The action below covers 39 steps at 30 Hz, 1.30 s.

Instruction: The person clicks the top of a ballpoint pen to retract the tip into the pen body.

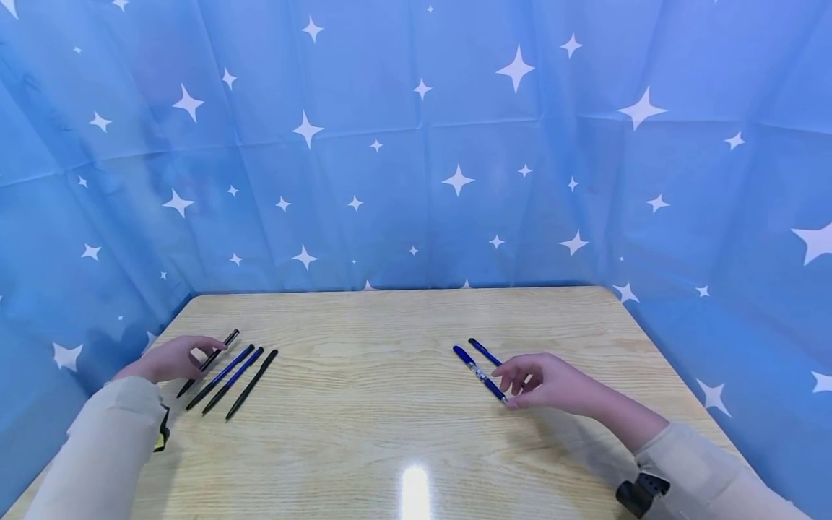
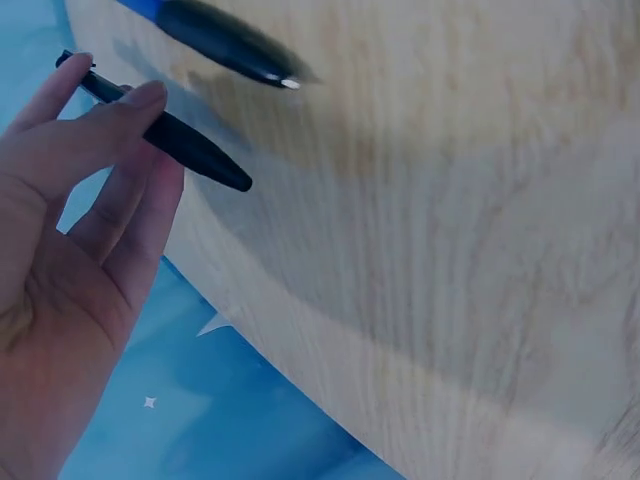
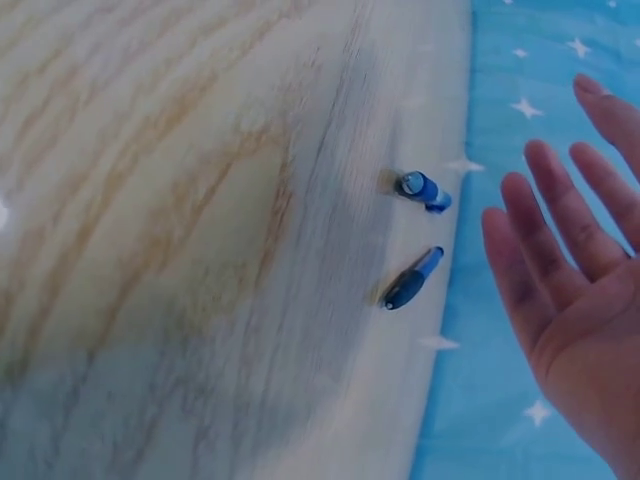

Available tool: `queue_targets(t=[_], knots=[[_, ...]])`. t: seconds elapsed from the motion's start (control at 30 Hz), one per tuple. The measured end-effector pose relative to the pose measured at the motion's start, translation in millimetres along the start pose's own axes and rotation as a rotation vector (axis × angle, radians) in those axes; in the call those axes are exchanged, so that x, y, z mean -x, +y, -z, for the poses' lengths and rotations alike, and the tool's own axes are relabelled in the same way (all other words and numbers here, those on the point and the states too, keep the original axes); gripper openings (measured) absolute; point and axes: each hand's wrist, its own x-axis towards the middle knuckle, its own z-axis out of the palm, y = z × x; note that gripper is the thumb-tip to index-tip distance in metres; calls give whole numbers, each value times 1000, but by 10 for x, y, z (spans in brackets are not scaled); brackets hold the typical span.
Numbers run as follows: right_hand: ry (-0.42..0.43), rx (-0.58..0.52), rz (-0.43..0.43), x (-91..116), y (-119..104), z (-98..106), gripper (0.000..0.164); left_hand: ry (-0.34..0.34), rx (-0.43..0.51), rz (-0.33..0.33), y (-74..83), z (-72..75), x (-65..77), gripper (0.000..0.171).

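My left hand (image 1: 170,359) pinches a black pen (image 2: 198,152) between thumb and fingers at the table's left side. Just right of it, two blue-and-black pens (image 1: 221,377) and a black pen (image 1: 252,385) lie slanted in a row. On the right, my right hand (image 1: 549,383) hovers beside two blue pens, its fingers loosely bent. The nearer blue pen (image 1: 479,373) has a pale printed middle; the farther blue pen (image 1: 484,352) is partly hidden behind the fingers. In the right wrist view the fingers are spread and hold nothing.
The wooden table (image 1: 364,404) has rounded far corners, and a bright light reflection shows near its front. A blue curtain (image 1: 390,159) with white stars hangs behind it and along both sides. Each wrist wears a strapped device.
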Motion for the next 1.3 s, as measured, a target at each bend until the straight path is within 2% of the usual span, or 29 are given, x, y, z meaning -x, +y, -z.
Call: queue_targets(t=[0.2,0.43,0.77,0.97,1.17,1.3], knots=[[7,-14,12,23,5,-30,42,-32,36,21,-33,-35,17,61],[-2,-55,23,6,10,-63,42,-30,13,7,-47,-34,1,60],[-3,-40,25,-16,27,-91,43,-41,42,10,-86,-34,-47,59],[-2,-52,28,-20,39,-99,44,-29,5,6,20,32,-68,57],[-7,-65,38,-33,33,-109,41,-53,52,35,162,49,-71,59],[-14,-64,32,-31,18,-113,40,-80,68,28,223,4,-69,65]])
